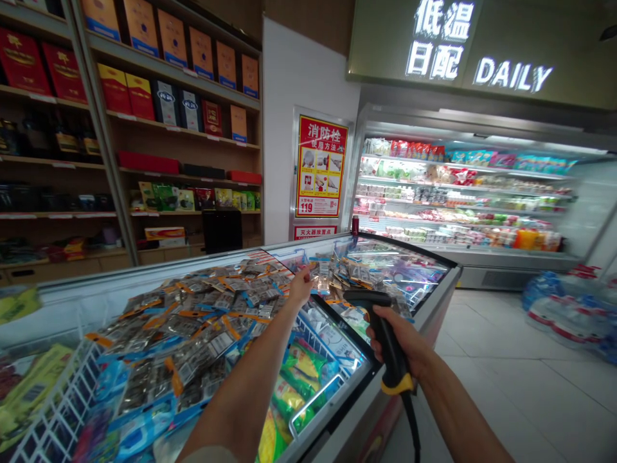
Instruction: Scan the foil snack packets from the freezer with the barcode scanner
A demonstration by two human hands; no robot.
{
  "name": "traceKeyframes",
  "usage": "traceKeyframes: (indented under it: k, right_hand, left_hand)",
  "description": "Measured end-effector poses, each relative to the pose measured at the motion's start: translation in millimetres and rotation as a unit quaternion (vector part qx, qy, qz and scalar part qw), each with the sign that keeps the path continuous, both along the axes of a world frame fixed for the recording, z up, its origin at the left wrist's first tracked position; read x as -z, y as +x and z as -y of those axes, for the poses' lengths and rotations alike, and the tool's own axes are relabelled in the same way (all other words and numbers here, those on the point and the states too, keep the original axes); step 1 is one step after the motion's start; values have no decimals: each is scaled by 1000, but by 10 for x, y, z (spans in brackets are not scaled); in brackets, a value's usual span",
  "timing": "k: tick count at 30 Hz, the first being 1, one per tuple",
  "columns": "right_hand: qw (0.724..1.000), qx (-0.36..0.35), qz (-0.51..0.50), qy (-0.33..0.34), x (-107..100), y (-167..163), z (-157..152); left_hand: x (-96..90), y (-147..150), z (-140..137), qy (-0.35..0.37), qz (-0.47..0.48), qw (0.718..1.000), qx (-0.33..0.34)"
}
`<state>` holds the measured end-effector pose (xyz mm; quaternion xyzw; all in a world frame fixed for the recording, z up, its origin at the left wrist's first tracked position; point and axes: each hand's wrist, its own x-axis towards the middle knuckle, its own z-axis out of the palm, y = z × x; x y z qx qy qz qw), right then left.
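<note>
My right hand (398,337) is wrapped round the grip of a black and yellow barcode scanner (384,331), whose cable hangs down from the handle. The scanner's head points left, over the freezer. Stretched forward, my left hand (301,286) has its fingers curled at the edge of a heap of small packets (330,273) on the glass lid. Whatever those fingers hold is too small to make out. A larger pile of grey-brown packets (202,321) with orange and blue edges spreads left of my forearm. Below it, green and yellow bags of corn (301,373) lie in the freezer.
The chest freezer's white rim (436,289) runs along my right. White wire dividers (62,405) split its inside. Shelves of boxed goods (173,103) stand behind on the left, a refrigerated display (463,193) at the back right. Shrink-wrapped bottles (569,315) sit on the tiled floor.
</note>
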<state>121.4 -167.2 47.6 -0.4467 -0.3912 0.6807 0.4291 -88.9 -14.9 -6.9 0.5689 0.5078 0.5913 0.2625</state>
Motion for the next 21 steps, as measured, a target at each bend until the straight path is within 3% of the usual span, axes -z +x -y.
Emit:
traceKeyframes:
  k: [21]
  right_hand:
    - [999,2,44,22,-52,-119,124]
  left_hand:
    - [55,-112,-102,23,-7,999,-27]
